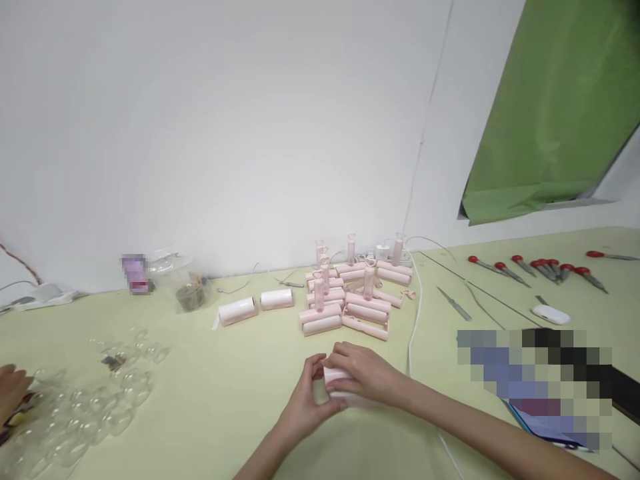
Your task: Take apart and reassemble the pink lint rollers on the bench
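Note:
Both my hands meet over a white lint roll (338, 381) on the pale green table (225, 400). My left hand (306, 403) curls its fingers around the roll's left end. My right hand (363, 373) lies over the top of the roll with fingers wrapped on it, hiding most of it. Just beyond my hands stands a pile of pink lint rollers (350, 297), some stacked flat and some with handles upright. Two loose white rolls (256, 305) lie to the left of that pile.
Several clear plastic pieces (95, 407) are scattered at the left, where another person's hand (13, 393) reaches in. Red-handled screwdrivers (540, 268) and a white cable (415, 313) lie at the right. A clear container (187, 287) stands near the wall.

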### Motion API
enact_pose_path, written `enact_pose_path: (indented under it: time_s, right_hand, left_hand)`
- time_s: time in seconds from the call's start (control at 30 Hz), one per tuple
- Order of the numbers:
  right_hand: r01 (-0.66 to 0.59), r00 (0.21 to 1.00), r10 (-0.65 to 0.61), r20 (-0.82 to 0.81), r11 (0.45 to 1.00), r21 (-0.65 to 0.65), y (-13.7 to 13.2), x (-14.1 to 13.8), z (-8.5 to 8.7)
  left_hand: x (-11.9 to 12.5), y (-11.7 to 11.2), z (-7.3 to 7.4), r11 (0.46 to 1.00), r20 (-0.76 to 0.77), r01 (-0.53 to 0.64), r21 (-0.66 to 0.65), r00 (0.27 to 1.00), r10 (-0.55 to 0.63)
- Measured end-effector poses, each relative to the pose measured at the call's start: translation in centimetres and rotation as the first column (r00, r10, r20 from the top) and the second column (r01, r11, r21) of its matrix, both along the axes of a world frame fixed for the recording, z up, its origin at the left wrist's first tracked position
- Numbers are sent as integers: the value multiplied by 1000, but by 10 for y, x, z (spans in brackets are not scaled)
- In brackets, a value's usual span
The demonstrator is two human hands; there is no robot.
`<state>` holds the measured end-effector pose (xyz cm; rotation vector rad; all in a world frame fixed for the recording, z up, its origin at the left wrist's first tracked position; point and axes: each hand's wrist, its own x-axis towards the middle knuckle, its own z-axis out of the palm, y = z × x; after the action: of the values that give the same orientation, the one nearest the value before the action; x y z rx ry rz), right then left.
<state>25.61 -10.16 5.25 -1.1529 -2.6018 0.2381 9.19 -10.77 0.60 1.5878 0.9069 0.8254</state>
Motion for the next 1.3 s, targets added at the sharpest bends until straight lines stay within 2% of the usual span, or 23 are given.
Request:
enact_pose_path:
  time_s: [0.07,0.13,0.2,0.23,0.27,0.3,0.33,0.43,0.5,0.57,0.67,0.73,0.83,0.9,0.93,1.0,1.03,1.07,1.1,1.13,1.2,1.3]
  right_hand:
    - [-7,999,7,-49,1000,13,-8,-2,-7]
    - [12,977,-1,-215,999,53,-10,4,-7]
    - [207,876,-150,-458,975,77,-1,23,2]
    - [359,777,-263,-572,931,60,10,38,10]
    - [545,666,-404,-627,838,39,24,55,20]
    - [623,614,-473,-633,782,21,40,72,30]
    - [662,586,-516,-625,749,2,58,90,39]
    - [697,573,-627,-528,711,-87,110,128,53]
    - [696,589,-671,-451,704,-139,132,135,48]
    - [694,603,-696,-389,699,-175,143,132,35]
    - [703,601,-719,-348,683,-198,145,125,18]
    - [717,583,-729,-358,669,-196,142,126,16]
    - [751,528,-737,-423,637,-173,127,138,29]
    - [765,498,-715,-491,629,-141,106,146,43]
    - [763,495,-690,-528,636,-116,92,148,49]
    - [713,532,-606,-592,697,-73,60,143,60]
    - [654,569,-544,-617,754,-62,43,136,63]
    - [523,620,-448,-644,848,-86,26,126,65]
    - [390,666,-386,-639,910,-143,12,115,66]
    - [288,710,-357,-607,934,-212,-1,102,66]
    - [168,792,-311,-525,938,-302,-18,79,63]
    - [134,869,-258,-423,944,-301,-26,57,58]
  left_hand:
    - [-1,-1,-5,1000,-7,-8,23,1000,8]
    - [-3,-1,-10,997,-29,-22,75,999,24]
    - [-6,0,-14,990,-77,-9,144,997,21]
    - [-6,1,-16,983,-104,15,183,995,4]
    - [-7,2,-17,974,-129,46,221,991,-17]
    - [-8,3,-17,964,-149,81,254,988,-43]
    - [-8,5,-17,954,-162,110,280,985,-66]
    - [-7,9,-17,943,-165,128,308,983,-79]
    - [-7,11,-17,943,-158,130,306,984,-84]
    - [-7,11,-17,944,-157,140,299,983,-96]
    - [-8,9,-16,959,-156,118,260,985,-79]
    - [-7,7,-16,979,-147,69,192,988,-41]
    - [-7,6,-15,996,-124,5,91,992,6]
    - [-7,6,-14,998,-120,-4,65,993,12]
    - [-7,6,-14,998,-125,-3,61,992,11]
    - [-8,6,-13,998,-140,2,63,990,6]
    - [-8,6,-13,998,-146,4,68,989,6]
    - [-8,6,-13,997,-152,5,74,988,6]
    - [-8,6,-13,997,-155,10,83,988,3]
    - [-9,6,-13,995,-157,13,95,988,2]
    - [-9,6,-13,992,-160,20,126,987,0]
    - [-8,7,-14,987,-161,29,158,987,-3]
